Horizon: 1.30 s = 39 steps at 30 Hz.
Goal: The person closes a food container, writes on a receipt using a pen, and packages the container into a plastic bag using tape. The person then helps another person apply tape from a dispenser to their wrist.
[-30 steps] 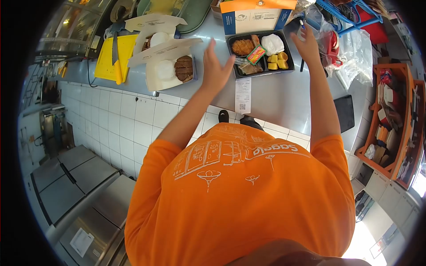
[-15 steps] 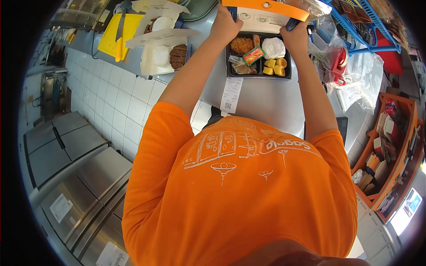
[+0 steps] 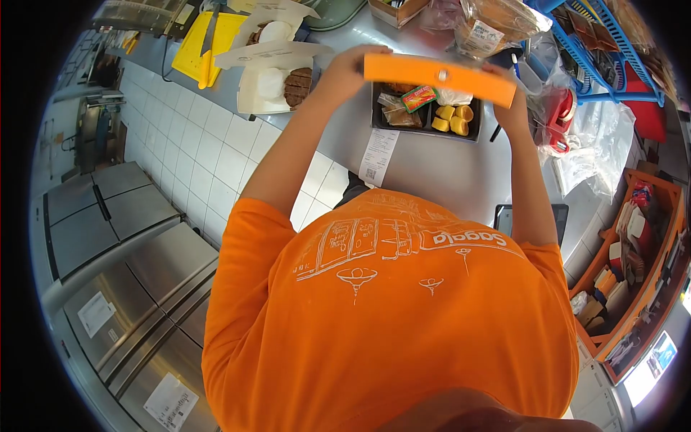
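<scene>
An orange cardboard box lid (image 3: 417,70) is held between my two hands over a black meal tray (image 3: 426,132). My left hand (image 3: 348,72) grips its left end, and my right hand (image 3: 508,101) grips the right end, with the fingers partly hidden behind it. Yellow rolled pieces (image 3: 453,119), a red-and-green sachet (image 3: 419,99) and a clear packet (image 3: 400,114) lie in the tray's compartments. The lid covers much of the far half, where some fried food and a white wrapped bundle partly show. A printed receipt (image 3: 378,155) lies at the tray's near side.
Open white boxes with rice and browned meat (image 3: 298,88) stand at left, beside a knife (image 3: 210,39) on a yellow cutting board (image 3: 188,57). To the right are plastic bags (image 3: 594,137), a red tape dispenser (image 3: 560,126) and a blue basket (image 3: 612,65). A dark tablet (image 3: 536,219) sits near my body.
Both hands have brought the lid nearer and tilted it down over the tray, so its printed inside is hidden and its orange side faces me. The view has shifted slightly.
</scene>
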### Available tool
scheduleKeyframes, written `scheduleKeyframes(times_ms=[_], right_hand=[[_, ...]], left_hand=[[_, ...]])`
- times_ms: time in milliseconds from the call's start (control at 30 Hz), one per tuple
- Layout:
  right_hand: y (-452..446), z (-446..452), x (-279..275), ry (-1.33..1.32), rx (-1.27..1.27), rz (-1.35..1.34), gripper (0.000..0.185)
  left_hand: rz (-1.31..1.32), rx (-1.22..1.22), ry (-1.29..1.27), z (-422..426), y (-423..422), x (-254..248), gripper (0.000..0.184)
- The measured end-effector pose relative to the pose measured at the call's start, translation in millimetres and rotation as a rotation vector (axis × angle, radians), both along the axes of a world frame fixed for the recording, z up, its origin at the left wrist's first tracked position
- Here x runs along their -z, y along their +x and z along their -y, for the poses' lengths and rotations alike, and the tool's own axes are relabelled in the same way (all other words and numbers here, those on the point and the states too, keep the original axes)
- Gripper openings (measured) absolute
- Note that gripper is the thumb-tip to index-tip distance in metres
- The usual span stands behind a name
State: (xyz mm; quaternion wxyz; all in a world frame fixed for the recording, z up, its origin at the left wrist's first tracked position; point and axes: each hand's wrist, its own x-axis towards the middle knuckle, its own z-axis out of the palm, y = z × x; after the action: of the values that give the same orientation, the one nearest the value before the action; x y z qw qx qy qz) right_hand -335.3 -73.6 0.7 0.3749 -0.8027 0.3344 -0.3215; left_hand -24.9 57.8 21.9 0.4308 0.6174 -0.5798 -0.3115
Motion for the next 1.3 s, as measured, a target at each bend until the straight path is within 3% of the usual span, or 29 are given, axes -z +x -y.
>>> scheduleKeyframes(times_ms=[67, 100, 233, 333, 433, 500, 600, 700, 800, 900, 1000, 1033, 1133, 1233, 1300], right_hand=[[-7.8, -16.3, 1.8, -0.096, -0.021, -0.023, 0.04], [-10.5, -22.5, 6.5, -0.146, -0.028, -0.034, 0.042], [-19.6, -36.8, 44.2, -0.11, 0.021, -0.245, 0.054], [-18.8, -57.4, 32.3, 0.047, 0.103, -0.231, 0.053], [-10.7, -41.5, 16.6, -0.156, 0.132, -0.194, 0.045], [-4.4, -13.7, 21.3, -0.285, 0.08, -0.074, 0.037], [17.4, 10.6, 5.4, 0.206, 0.245, -0.285, 0.034], [20.1, 46.5, 39.3, 0.023, 0.195, -0.377, 0.039], [13.7, 63.9, 41.2, 0.128, 0.098, -0.509, 0.036], [12.2, 51.5, 14.2, 0.548, 0.098, -0.229, 0.042], [5.2, 55.1, 28.6, 0.562, 0.108, -0.158, 0.035], [0.4, 55.1, 38.5, 0.476, 0.112, -0.174, 0.033], [-7.8, 38.8, 54.6, 0.152, 0.115, -0.18, 0.03], [-9.3, 12.5, 66.2, -0.357, 0.132, -0.054, 0.025], [-14.3, -0.2, 83.3, -0.229, 0.253, -0.161, 0.023]], left_hand=[[0.021, 0.106, -0.113, -18.3, -1.7, 14.1, 0.041], [0.15, 0.122, -0.169, -24.1, 0.4, 28.7, 0.05], [0.479, -0.033, 0.001, -51.3, -18.1, 44.6, 0.065], [0.42, -0.074, 0.055, -60.0, -22.0, 50.0, 0.061], [0.316, -0.051, -0.104, -42.9, -13.3, 34.5, 0.051], [0.181, -0.044, -0.035, -21.1, -6.4, 18.8, 0.044], [0.198, -0.135, 0.09, 17.4, 7.1, 24.6, 0.042], [0.343, -0.162, 0.13, 38.9, 14.7, 32.7, 0.035], [0.472, -0.084, 0.177, 52.3, 33.2, 37.9, 0.031], [0.481, -0.037, 0.296, 60.1, 46.1, 38.0, 0.03], [0.513, -0.113, 0.345, 54.1, 36.3, 31.2, 0.028], [0.536, -0.154, 0.342, 49.1, 30.4, 28.3, 0.027], [0.317, -0.144, -0.05, 16.9, 17.9, 51.4, 0.03], [0.22, -0.176, -0.06, -7.7, 2.4, 49.6, 0.035], [0.303, -0.219, 0.079, -15.9, -0.2, 57.7, 0.034]])
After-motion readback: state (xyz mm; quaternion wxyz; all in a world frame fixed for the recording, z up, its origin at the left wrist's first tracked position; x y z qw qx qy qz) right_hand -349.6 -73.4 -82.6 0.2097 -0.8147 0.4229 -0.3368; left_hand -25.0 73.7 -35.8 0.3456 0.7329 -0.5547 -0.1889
